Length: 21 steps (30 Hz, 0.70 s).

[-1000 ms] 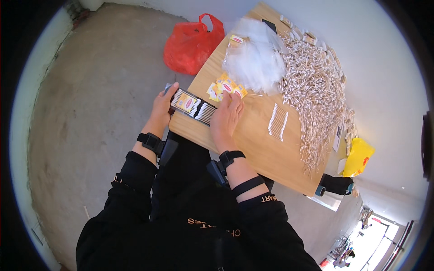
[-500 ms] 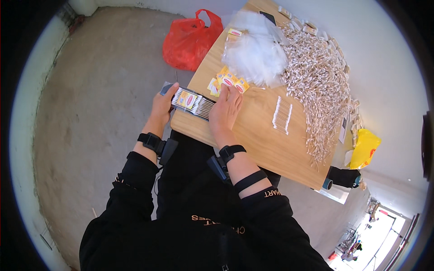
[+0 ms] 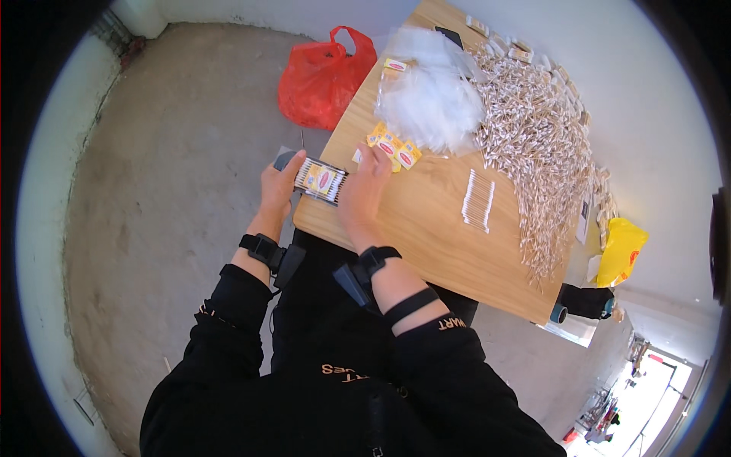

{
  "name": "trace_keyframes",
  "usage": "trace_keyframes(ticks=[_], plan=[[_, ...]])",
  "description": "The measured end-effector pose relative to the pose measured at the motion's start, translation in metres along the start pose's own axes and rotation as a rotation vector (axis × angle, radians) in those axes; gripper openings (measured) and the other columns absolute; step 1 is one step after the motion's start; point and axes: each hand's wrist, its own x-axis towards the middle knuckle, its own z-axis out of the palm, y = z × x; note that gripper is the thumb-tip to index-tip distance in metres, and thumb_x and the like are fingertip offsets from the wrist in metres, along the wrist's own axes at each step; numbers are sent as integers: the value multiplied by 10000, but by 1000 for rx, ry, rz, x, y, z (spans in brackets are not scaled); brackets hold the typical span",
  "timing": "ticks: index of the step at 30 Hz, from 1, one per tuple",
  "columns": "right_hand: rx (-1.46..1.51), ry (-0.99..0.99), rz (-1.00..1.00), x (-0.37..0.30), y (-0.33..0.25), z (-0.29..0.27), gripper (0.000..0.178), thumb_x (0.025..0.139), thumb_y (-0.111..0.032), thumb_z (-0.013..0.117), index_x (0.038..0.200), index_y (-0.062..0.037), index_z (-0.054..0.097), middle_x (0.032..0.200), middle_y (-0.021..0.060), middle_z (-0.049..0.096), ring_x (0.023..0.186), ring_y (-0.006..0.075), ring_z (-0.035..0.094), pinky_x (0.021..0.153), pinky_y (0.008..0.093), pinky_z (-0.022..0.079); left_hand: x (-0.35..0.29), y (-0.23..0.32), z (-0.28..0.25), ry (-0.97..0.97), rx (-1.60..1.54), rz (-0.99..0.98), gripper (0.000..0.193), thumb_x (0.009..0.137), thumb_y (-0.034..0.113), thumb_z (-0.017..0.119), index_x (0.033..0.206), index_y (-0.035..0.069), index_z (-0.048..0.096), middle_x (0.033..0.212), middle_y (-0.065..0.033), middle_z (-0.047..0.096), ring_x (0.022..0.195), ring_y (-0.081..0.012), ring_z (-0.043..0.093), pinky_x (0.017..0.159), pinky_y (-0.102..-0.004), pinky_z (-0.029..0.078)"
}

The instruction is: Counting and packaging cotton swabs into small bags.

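Observation:
My left hand is closed round the left end of a narrow dark tray, thumb on top. White-tipped cotton swabs lie side by side in it, with a small yellow-and-white card over them. Clear film shows at the tray's left end. At the tray's right end is my right hand, fingers together and bent, covering that end. What its fingertips grip is hidden. Just beyond them lie several yellow cards on the wooden table.
A row of swabs lies to the right. Behind it are a stack of clear plastic bags and a big heap of loose swabs. A red plastic bag sits beyond the table's left edge; a yellow packet is at far right.
My right hand has moved left along the tray, so less of the swab row shows beside the card. My left hand keeps its hold. The whole view has shifted slightly.

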Motion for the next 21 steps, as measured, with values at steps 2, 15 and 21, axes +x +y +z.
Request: trace_keyframes(ticks=[2, 15, 21], plan=[[391, 153, 186, -8, 0, -7, 371, 824, -27, 450, 1191, 14, 423, 1143, 180, 386, 1115, 334, 384, 983, 408, 301, -1, 2, 0, 15, 12, 10, 256, 792, 218, 690, 871, -14, 616, 788, -34, 620, 681, -93, 572, 614, -248, 446], [670, 106, 332, -17, -38, 21, 439, 936, -250, 354, 1279, 24, 332, 1198, 205, 346, 1184, 325, 331, 1023, 380, 248, 1, 8, 3, 4, 73, 82, 215, 794, 213, 687, 832, 7, 634, 783, -8, 609, 680, -76, 552, 590, -245, 437], [695, 5, 297, -18, -41, 17, 460, 933, -273, 359, 1273, 37, 340, 1269, 245, 312, 1208, 367, 306, 1038, 409, 228, 5, 2, -4, 29, 178, 143, 198, 810, 188, 663, 874, 3, 633, 795, -10, 608, 702, -87, 559, 605, -255, 455]])
